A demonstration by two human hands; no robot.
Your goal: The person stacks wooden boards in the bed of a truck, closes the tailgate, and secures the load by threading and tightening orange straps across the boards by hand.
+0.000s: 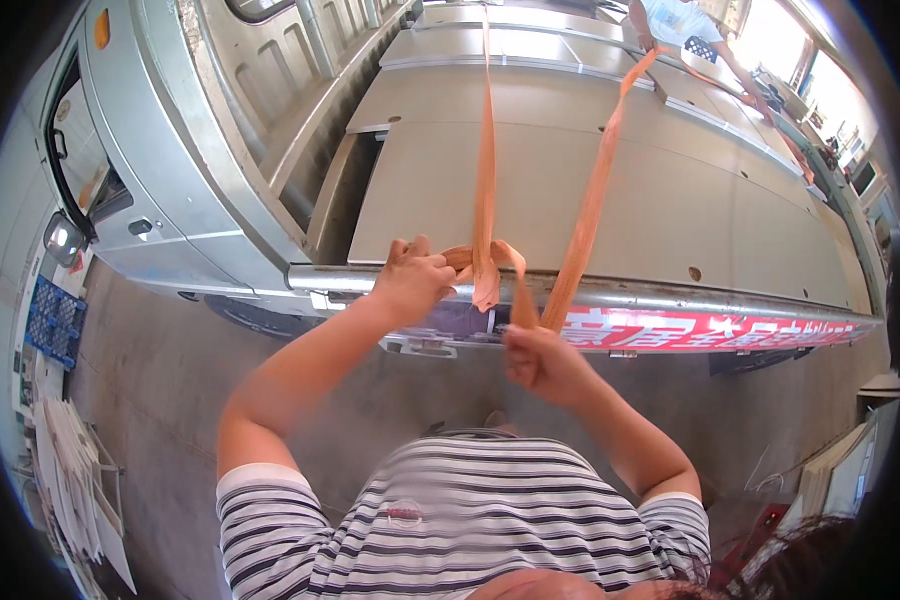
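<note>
Fingers of left hand curled narrow around an orange strap, right over the near rail of the truck bed. Fingers of right hand drawn into a fist, nearer and farther right, closed on the strap just below its slack loop; exact pinch hidden by knuckles. Loop arching between both hands, close to the fingertips on either side. Left run of strap stretching far over pale flat panels, its near end folded at the rail; right run slanting far and right from just beside right hand. Red banner below the rail. Cab to the left. Far right, another person, one hand at the far part of the right run.
</note>
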